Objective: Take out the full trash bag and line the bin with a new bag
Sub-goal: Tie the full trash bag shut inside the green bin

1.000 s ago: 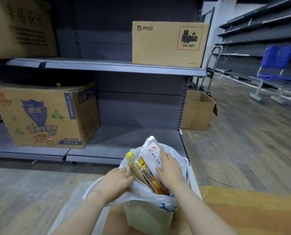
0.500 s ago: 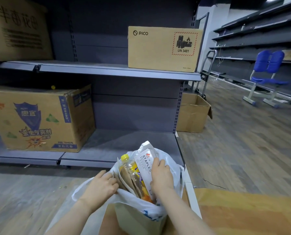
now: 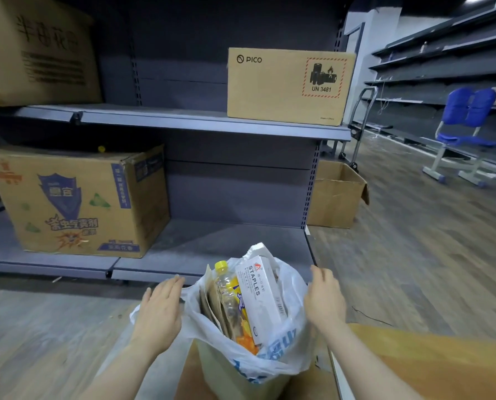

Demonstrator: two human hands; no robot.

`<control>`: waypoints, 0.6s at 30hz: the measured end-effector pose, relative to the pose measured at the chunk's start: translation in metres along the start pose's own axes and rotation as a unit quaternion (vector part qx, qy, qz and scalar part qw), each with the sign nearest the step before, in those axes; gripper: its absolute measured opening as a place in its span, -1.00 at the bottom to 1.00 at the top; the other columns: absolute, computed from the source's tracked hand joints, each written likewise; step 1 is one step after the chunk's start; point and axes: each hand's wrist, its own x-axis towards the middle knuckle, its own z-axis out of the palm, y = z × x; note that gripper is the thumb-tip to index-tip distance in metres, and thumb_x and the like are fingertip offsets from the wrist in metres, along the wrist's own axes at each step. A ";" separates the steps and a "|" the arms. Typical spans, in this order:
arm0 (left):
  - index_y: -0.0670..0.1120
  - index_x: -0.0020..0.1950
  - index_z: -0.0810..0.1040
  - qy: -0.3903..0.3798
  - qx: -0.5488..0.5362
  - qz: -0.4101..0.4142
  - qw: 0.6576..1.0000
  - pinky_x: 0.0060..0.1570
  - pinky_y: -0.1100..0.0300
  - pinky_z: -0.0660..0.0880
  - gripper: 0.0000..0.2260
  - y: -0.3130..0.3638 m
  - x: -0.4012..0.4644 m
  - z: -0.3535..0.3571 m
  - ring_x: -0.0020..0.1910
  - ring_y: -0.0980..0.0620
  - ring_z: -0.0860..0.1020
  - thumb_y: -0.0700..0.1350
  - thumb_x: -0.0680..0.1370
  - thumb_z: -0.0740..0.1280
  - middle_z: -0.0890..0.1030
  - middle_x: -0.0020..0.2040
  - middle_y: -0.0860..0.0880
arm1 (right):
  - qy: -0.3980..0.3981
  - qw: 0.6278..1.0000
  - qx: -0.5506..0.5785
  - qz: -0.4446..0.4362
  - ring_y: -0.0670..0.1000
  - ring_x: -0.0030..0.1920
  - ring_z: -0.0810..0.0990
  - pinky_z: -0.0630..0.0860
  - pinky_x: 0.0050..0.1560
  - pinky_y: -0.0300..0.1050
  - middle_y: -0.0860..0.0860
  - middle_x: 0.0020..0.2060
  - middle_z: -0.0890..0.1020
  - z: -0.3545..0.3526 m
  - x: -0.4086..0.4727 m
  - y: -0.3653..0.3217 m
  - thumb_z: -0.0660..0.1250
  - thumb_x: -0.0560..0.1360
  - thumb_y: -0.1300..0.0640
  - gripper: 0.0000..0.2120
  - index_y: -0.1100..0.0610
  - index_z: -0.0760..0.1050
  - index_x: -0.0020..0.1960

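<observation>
The left hand (image 3: 160, 310) hovers with flat, relaxed fingers at the left edge of the white trash bag (image 3: 284, 350) — holding nothing. The bag still lines the pale bin (image 3: 221, 376) on the floor, stuffed with a yellow-capped bottle (image 3: 226, 293) and a STAPLES box (image 3: 262, 295). Right of it, the right hand (image 3: 323, 301) is likewise spread and empty.

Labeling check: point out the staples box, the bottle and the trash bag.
Staples box (image 3: 262, 295), head view, on its printed white face.
Bottle (image 3: 221, 266), head view, on the yellow cap.
Trash bag (image 3: 291, 287), head view, on the right wall near the rim.
</observation>
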 end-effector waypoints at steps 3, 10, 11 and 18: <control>-0.14 0.23 0.59 -0.058 0.035 0.006 0.998 0.12 -0.14 0.50 -0.52 -0.003 0.001 0.000 0.18 -0.04 0.59 0.04 0.62 -0.03 0.60 0.21 -0.03 | -0.086 0.996 0.027 0.025 0.14 0.37 0.37 0.38 0.26 -0.01 0.12 0.48 0.18 0.020 -0.002 0.028 0.01 0.64 -0.03 -0.47 0.10 -0.01 0.54; -0.08 -0.19 0.70 -0.069 0.147 0.058 0.985 -0.23 0.00 0.61 -0.25 0.000 0.005 0.017 -0.32 0.13 0.67 0.11 0.64 -0.26 0.71 -0.21 0.06 | -0.112 0.961 0.243 0.067 0.19 0.27 0.47 0.43 0.27 0.06 0.16 0.30 0.49 0.037 0.006 0.030 0.15 0.61 0.13 -0.61 0.22 0.29 0.41; -0.08 -0.21 0.69 -0.072 0.151 0.062 0.984 -0.25 0.04 0.61 -0.29 0.002 0.005 0.017 -0.34 0.13 0.66 0.12 0.64 -0.22 0.70 -0.23 0.07 | -0.102 0.961 0.247 0.070 0.19 0.18 0.52 0.47 0.21 0.08 0.16 0.22 0.55 0.037 0.007 0.029 0.16 0.60 0.17 -0.68 0.21 0.39 0.32; -0.09 -0.15 0.69 -0.125 0.144 0.073 0.979 -0.23 0.03 0.62 -0.56 0.011 0.007 0.014 -0.31 0.09 0.66 0.20 0.50 0.18 0.71 -0.19 0.03 | -0.068 0.960 0.250 0.105 0.14 -0.07 0.54 0.39 -0.14 -0.14 0.14 0.01 0.63 0.038 0.008 0.026 0.24 0.50 0.25 -0.75 0.19 0.51 0.16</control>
